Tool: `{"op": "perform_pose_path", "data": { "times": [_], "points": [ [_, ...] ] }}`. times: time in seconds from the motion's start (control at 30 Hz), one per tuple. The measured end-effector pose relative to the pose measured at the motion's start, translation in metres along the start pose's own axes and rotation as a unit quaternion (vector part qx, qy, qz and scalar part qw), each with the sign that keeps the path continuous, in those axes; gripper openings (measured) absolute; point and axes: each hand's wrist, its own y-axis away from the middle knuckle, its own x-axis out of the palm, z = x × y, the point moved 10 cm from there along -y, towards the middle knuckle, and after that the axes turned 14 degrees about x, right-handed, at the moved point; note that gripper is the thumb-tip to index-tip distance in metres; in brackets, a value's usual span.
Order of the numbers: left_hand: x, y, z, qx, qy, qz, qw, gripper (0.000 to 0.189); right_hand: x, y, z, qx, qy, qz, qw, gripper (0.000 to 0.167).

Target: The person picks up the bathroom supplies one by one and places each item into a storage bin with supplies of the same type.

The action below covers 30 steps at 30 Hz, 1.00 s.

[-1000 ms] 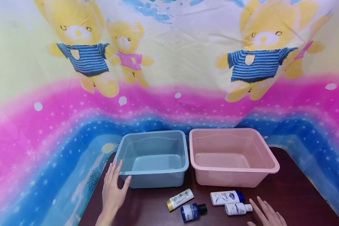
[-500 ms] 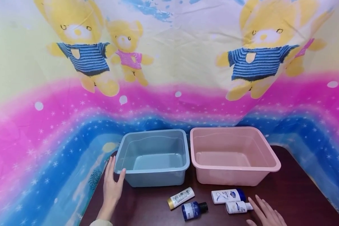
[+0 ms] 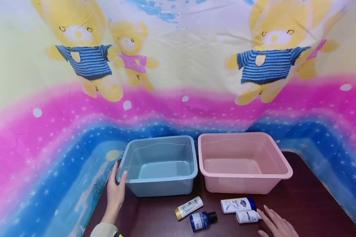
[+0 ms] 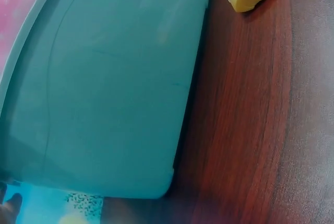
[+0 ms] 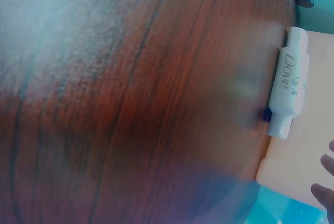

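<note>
At the front left corner of a blue-grey plastic basin is my left hand, its thumb by the front rim and its fingers extended along the outer left side. In the left wrist view, the basin fills much of the frame, with fingertips at the lower left edge. My right hand, fingers spread, is beside the cap end of a small white Dove bottle. That bottle also shows in the right wrist view, with fingertips farther right. Behind it lies a larger white bottle with a blue cap.
A pink basin stands right of the blue-grey one. In front, on the dark wooden table, lie a white tube with a gold cap and a dark blue bottle with a black cap. A bear-print cloth hangs behind.
My left hand has moved from in front of the basin's left rim to around its front left corner, and a sleeve now shows. My right hand stays nearly in place by the Dove bottle.
</note>
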Motion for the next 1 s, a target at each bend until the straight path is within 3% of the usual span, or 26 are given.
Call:
{"op": "perform_pose_path", "data": {
  "times": [0.2,0.47,0.67,1.0],
  "points": [
    [-0.001,-0.002,0.007,-0.018,0.017,-0.001,0.9997,0.069,0.000,0.001,0.007,-0.034,-0.016,-0.011,0.9993,0.093],
    [0.002,-0.002,0.021,-0.042,0.061,-0.007,0.9973,0.063,0.002,0.000,0.023,-0.082,-0.013,-0.028,0.9962,0.077],
    [0.005,0.002,0.035,-0.058,0.084,-0.014,0.9947,0.059,0.008,-0.002,0.034,-0.102,-0.023,-0.011,0.9945,0.075],
    [0.006,0.002,0.040,-0.062,0.115,-0.044,0.9905,0.057,0.013,-0.001,0.066,-0.188,-0.087,-0.006,0.9782,0.064]
  ]
}}
